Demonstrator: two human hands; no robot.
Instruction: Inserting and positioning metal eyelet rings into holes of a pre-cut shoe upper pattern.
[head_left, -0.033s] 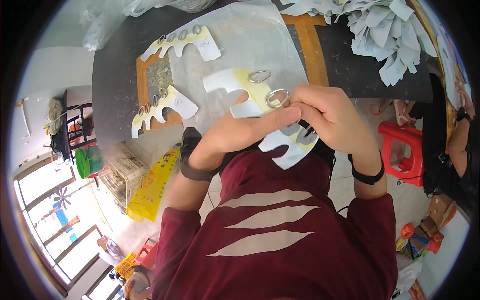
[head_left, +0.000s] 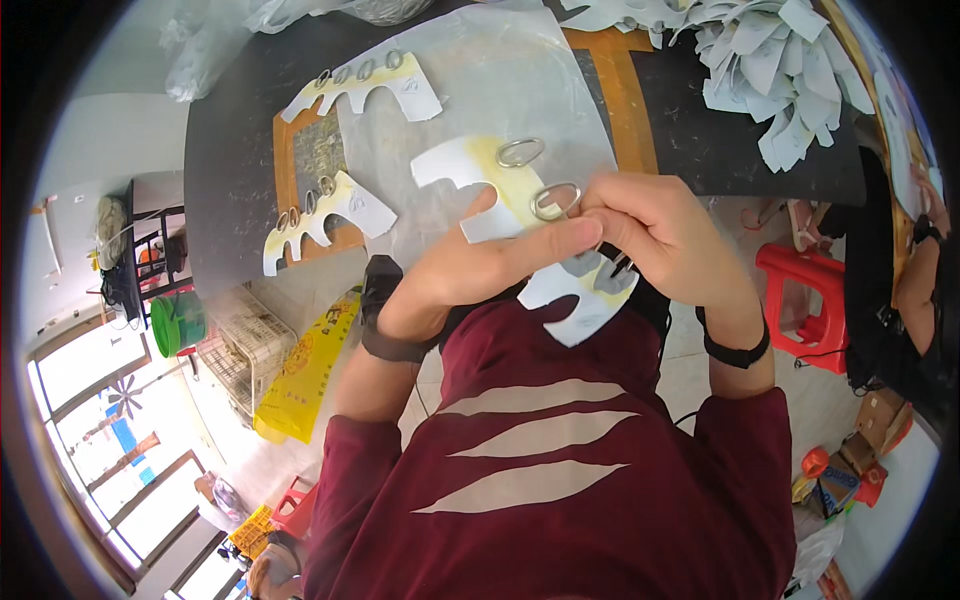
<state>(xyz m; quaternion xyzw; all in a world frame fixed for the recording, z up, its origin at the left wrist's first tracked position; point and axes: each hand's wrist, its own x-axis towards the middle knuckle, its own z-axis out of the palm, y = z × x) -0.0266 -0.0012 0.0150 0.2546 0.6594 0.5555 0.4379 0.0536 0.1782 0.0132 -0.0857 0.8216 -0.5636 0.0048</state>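
Over the table's near edge, my left hand [head_left: 480, 262] is closed on a white, yellow-tinted sheet piece [head_left: 475, 160] with scalloped cut-outs. Its thumb presses the piece's middle, and the fingers go underneath. Oval metal rings [head_left: 520, 165] sit along the piece's far right edge; more metal shows by my right hand [head_left: 655, 235]. That hand is closed too, its thumb and fingers pinched at the same edge beside a ring. What lies inside the pinch is hidden. Two similar scalloped pieces with rings lie on the table's left side, one farther away [head_left: 410, 98] and one nearer [head_left: 360, 208].
The dark table [head_left: 230, 150] carries a translucent plastic sheet [head_left: 480, 70] and brown tape [head_left: 625, 100]. Many loose white pieces [head_left: 770, 70] are heaped at the far right. A red stool [head_left: 810, 310] stands right, a yellow bag [head_left: 310, 370] left. Another person's arm [head_left: 915, 270] shows at the right edge.
The held piece has shifted very slightly, its near end a touch lower. Both hands keep nearly the same place and grip.
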